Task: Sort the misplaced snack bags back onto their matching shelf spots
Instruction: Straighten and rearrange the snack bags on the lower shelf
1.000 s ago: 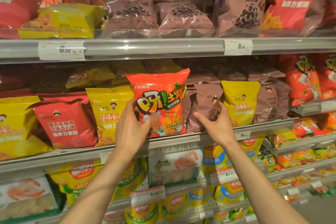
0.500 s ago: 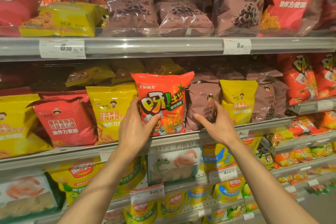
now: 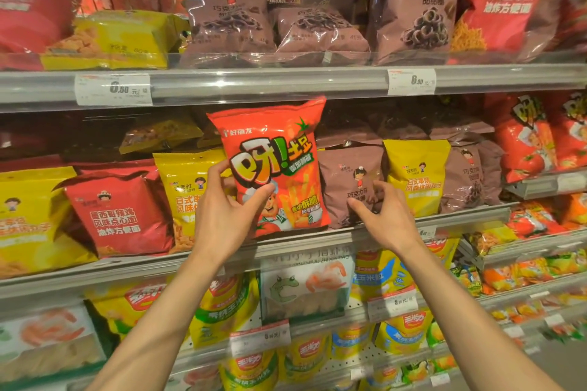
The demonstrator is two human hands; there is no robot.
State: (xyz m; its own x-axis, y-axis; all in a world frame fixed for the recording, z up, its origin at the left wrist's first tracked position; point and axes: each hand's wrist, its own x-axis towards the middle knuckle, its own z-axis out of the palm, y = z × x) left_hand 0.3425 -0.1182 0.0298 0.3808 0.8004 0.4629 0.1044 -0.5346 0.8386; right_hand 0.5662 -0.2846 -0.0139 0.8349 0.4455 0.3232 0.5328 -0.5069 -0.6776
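Note:
An orange-red potato-stick bag (image 3: 279,155) stands upright at the front of the middle shelf (image 3: 317,240), between a yellow bag (image 3: 187,194) and a brown chocolate-ring bag (image 3: 352,181). My left hand (image 3: 227,213) grips its lower left corner, thumb across the front. My right hand (image 3: 386,216) hovers with fingers spread in front of the brown bag's lower part, holding nothing. More orange-red bags of the same kind (image 3: 527,140) stand on a shelf section at the far right. Another yellow bag (image 3: 417,174) sits right of the brown one.
The top shelf (image 3: 254,82) carries red, yellow and brown bags above price tags. A red bag (image 3: 117,209) and yellow bags fill the middle shelf's left. Lower shelves hold yellow corn-snack bags (image 3: 222,314) and a prawn-cracker bag (image 3: 305,289). Floor shows at the bottom right.
The orange-red bag has risen slightly in my left hand and sits more upright. My right hand has come off the brown bag and opened a little.

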